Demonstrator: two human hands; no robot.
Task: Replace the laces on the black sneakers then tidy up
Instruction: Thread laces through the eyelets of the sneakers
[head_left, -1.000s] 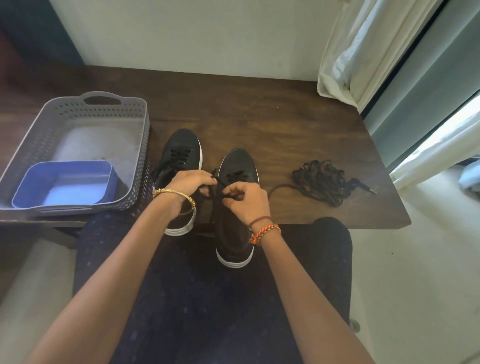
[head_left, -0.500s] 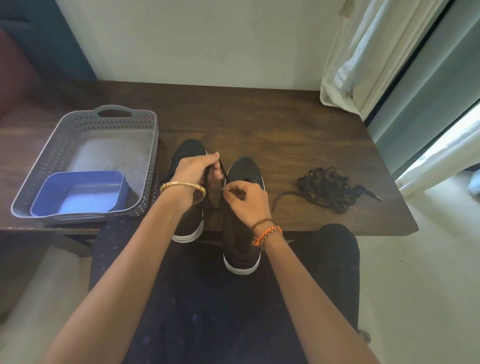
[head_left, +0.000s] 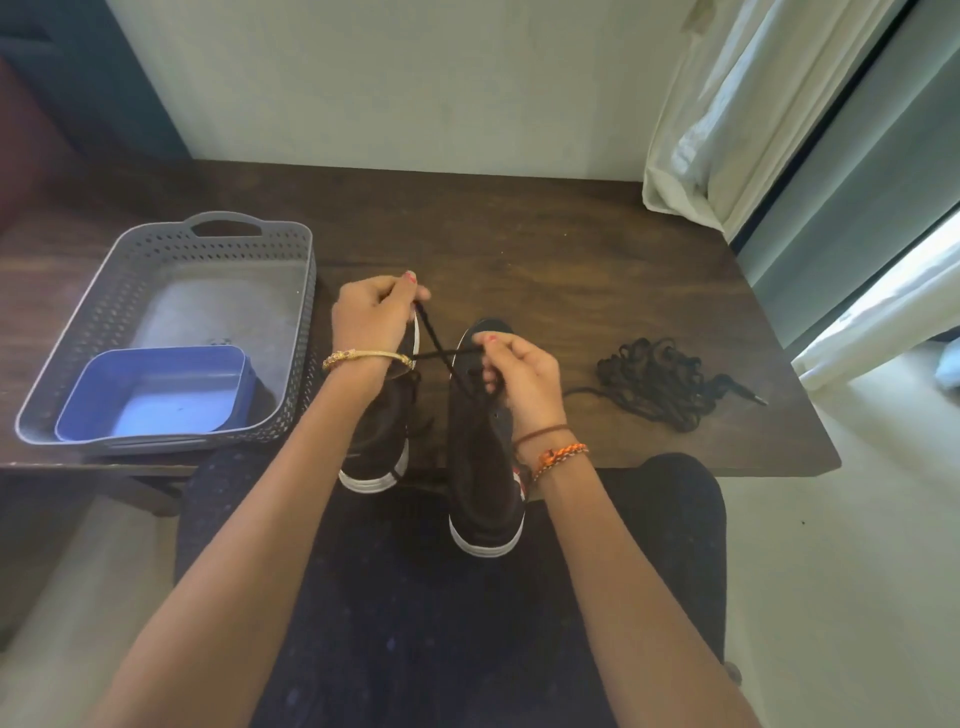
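Hands (head_left: 374, 317) apart — lace (head_left: 434, 340) ends drawn taut, crossed.

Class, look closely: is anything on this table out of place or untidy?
Yes: a tangled heap of black laces lies loose on the table, right of the sneakers, outside the grey basket, one end trailing.

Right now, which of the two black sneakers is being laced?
The right-hand sneaker: both hands pull its crossed lace ends. The left sneaker lies untouched.
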